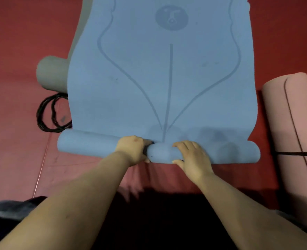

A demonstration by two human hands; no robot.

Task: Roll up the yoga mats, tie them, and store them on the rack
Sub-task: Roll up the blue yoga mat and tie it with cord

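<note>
A blue yoga mat (159,78) lies flat on the red floor, stretching away from me, with printed curved lines and a round emblem. Its near end is rolled into a short tube (87,145) across the view. My left hand (132,149) grips the roll near its middle, fingers curled over the top, with something dark showing under them. My right hand (192,156) grips the roll just to the right, fingers over the top and thumb at the near side.
A grey mat (51,73), partly rolled, lies under the blue mat's left edge. A black cord loop (46,114) rests on the red floor (14,87) beside it. At the right lies a rolled pink mat (293,123) tied with a black strap (298,153).
</note>
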